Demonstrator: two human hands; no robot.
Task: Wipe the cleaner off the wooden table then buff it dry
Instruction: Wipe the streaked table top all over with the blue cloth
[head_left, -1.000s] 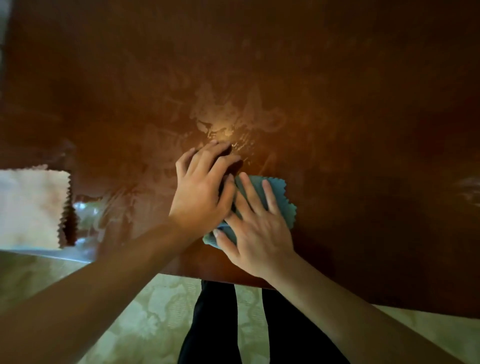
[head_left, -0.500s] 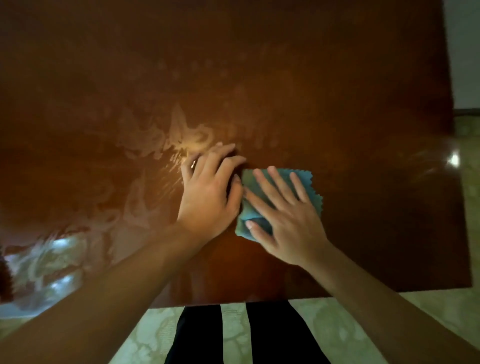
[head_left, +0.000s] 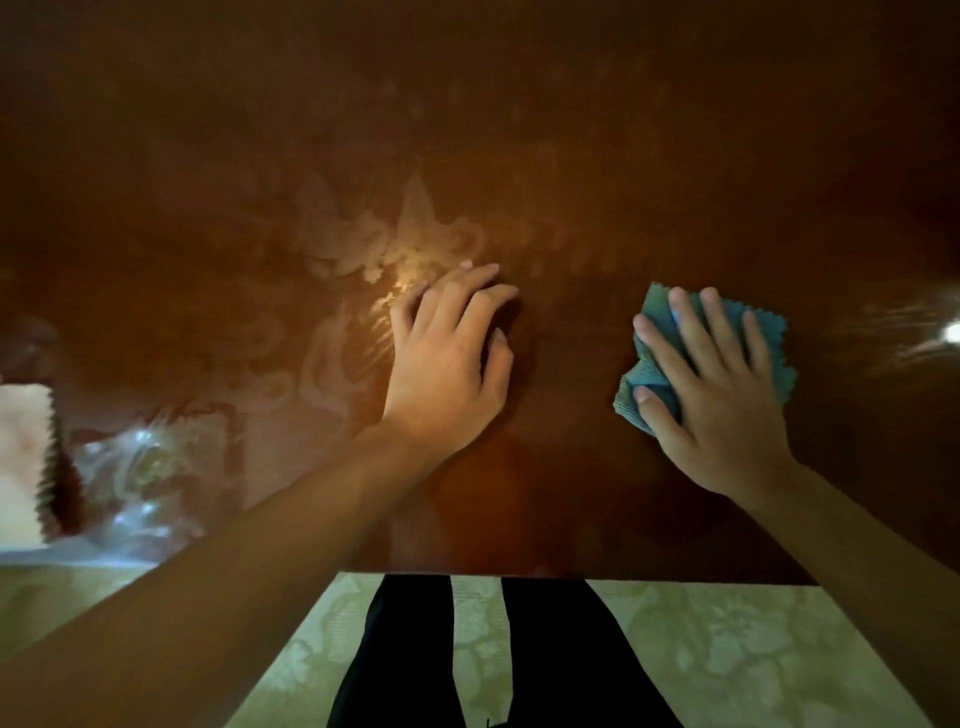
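A dark glossy wooden table (head_left: 597, 171) fills the view. Pale smears of cleaner (head_left: 363, 244) streak its middle and left part. My right hand (head_left: 711, 395) lies flat with spread fingers on a blue-green cloth (head_left: 766, 332) with zigzag edges, pressing it on the table at the right. The cloth is bunched under the thumb. My left hand (head_left: 447, 364) rests on the bare wood at the centre, fingers slightly bent, holding nothing, beside the smears.
A beige cloth (head_left: 23, 462) with zigzag edges lies at the table's left edge. The near table edge (head_left: 571, 574) runs above my dark-trousered legs (head_left: 405, 654) and a pale patterned floor (head_left: 727, 654). A bright light glint (head_left: 953, 332) shows at the far right.
My right hand has slid the blue-green cloth to the right, away from my left hand, which stayed in place. The beige cloth is back in view at the left.
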